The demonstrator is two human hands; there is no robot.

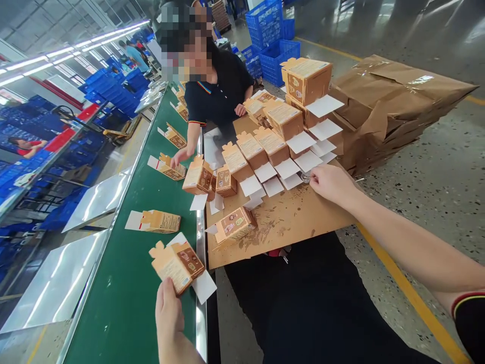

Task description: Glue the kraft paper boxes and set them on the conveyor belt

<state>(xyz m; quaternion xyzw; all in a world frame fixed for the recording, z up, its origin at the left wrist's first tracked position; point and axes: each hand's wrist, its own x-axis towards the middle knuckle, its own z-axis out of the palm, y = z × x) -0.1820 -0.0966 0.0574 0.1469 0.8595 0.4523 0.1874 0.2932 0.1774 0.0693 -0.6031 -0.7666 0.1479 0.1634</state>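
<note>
My left hand [169, 306] is closed on a small brown printed carton [180, 267], gripping its lower edge over the green conveyor belt [113, 283]. The carton's end flaps stand open, and a white flap sticks out at the bottom right. My right hand [329, 185] is closed at the right side of the cardboard-topped table [303, 217]. A small shiny round object [305, 177] shows at its fingertips; I cannot make out what it is. Just left of it are stacked cartons [270, 144] with white flaps out. One single carton [235, 225] lies nearer me on the cardboard.
Across the table a co-worker [220, 86] reaches a hand [181, 157] to a carton [172, 167] on the belt. Another carton [161, 221] lies closer on the belt. A brown-paper-covered stack [394, 111] stands right of the table. Blue crates [278, 58] stand behind.
</note>
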